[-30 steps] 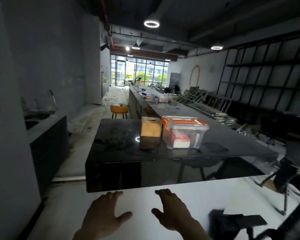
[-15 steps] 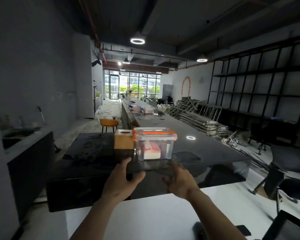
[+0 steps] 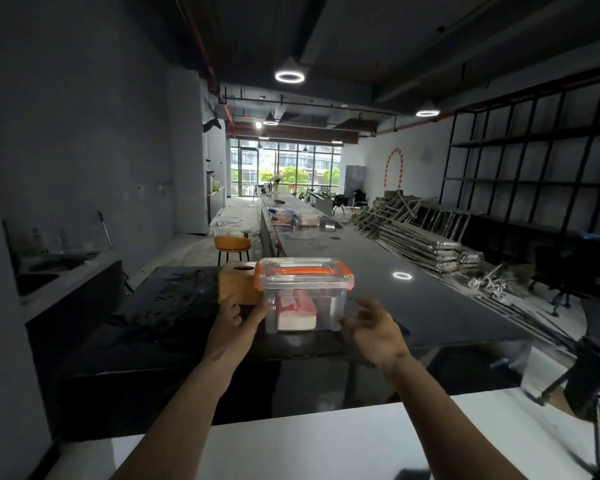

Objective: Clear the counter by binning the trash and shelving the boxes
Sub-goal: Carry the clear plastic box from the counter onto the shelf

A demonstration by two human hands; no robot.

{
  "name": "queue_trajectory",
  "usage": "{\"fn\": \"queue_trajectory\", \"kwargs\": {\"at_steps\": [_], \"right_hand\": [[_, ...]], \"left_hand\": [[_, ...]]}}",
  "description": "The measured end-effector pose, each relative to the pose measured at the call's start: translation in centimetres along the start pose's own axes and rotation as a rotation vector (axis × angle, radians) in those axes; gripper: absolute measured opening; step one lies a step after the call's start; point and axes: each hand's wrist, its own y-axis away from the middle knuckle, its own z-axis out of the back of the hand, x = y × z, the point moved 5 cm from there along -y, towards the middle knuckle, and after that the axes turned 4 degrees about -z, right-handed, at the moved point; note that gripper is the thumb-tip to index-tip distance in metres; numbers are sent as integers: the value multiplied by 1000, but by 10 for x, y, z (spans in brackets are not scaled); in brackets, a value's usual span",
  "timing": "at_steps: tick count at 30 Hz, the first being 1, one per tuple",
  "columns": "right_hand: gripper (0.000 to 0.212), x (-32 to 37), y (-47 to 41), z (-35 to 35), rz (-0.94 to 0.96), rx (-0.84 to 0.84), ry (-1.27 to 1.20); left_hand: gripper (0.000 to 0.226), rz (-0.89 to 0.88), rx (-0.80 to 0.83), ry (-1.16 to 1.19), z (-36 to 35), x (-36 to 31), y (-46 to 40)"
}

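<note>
A clear plastic storage box (image 3: pixel 303 299) with an orange-clipped lid stands on the dark glossy counter (image 3: pixel 160 317); red and white items lie inside it. A wooden tissue box (image 3: pixel 238 285) stands right beside it on the left. My left hand (image 3: pixel 234 318) reaches the box's left side, thumb touching its wall, fingers by the wooden box. My right hand (image 3: pixel 373 327) is spread open just off the box's right lower corner, apart from it. Neither hand holds anything.
A white surface (image 3: pixel 291 445) lies under my forearms. More clear boxes (image 3: pixel 305 218) sit far down the long counter. An orange stool (image 3: pixel 232 244) stands behind it, a sink ledge (image 3: pixel 49 271) at left, stacked metal frames (image 3: pixel 426 240) and black shelving (image 3: pixel 534 161) at right.
Both hands rose from the white surface and reached forward to either side of the clear box. The view moved closer to the counter.
</note>
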Motion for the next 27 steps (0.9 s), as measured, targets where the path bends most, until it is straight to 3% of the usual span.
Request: {"fn": "queue_trajectory", "kwargs": {"at_steps": [7,15,20,27], "right_hand": [[58,0,-76,-1,-48,-144,-64],[76,0,-154,-3,-126,-161,-98],[88,-8,-181,-10,-154,-116,-166],[55,-9,-204,-24,-160,-6,-217]], "left_hand": [[67,55,-37,52,-14,11,-69],[14,96,-13,134,-35,16,-136],[61,143,-33,135,-44,24,-154],[57,170,-73,137,-51,29,-161]]}}
